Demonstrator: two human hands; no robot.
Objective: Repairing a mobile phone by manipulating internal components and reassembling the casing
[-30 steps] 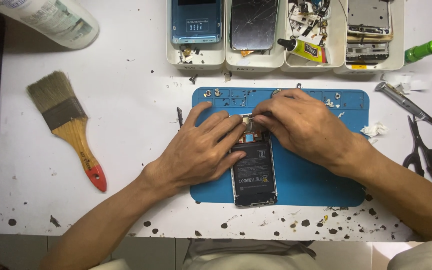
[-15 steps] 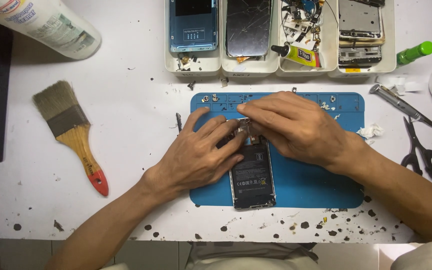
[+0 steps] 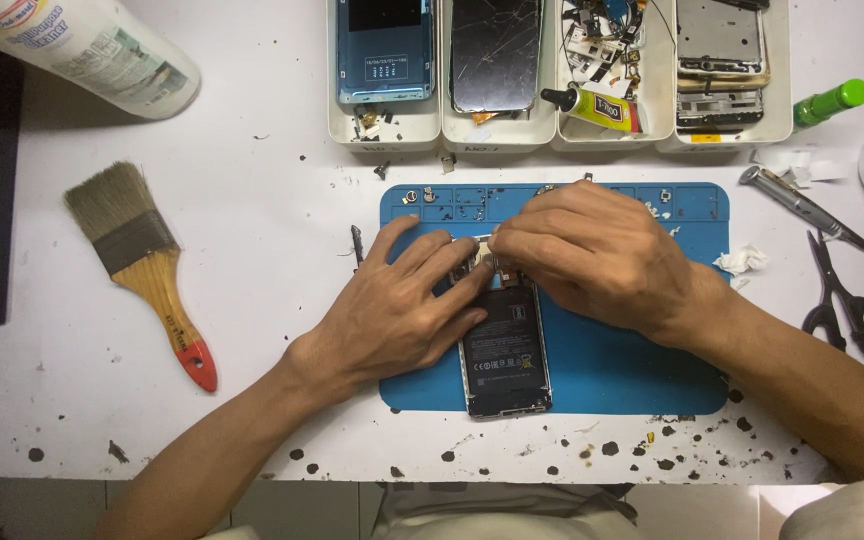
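Observation:
An opened phone (image 3: 504, 350) with its black battery showing lies on a blue work mat (image 3: 622, 370). My left hand (image 3: 402, 300) lies flat on the mat, its fingers pressing the phone's upper left edge. My right hand (image 3: 592, 250) covers the phone's top end, fingertips pinched at a small part there. What the fingers pinch is hidden. Small screws (image 3: 422, 196) sit along the mat's far edge.
White trays (image 3: 384, 132) at the back hold phone shells, a cracked screen, parts and a glue tube (image 3: 592, 106). A paintbrush (image 3: 142, 265) and a spray bottle (image 3: 92, 45) lie left. Scissors (image 3: 847, 300), a metal tool (image 3: 802, 208), a green bottle (image 3: 832, 102) and tape lie right.
Both hands stay on the phone's top end with only slight finger shifts. The view has drifted, so everything sits a little lower in the frame.

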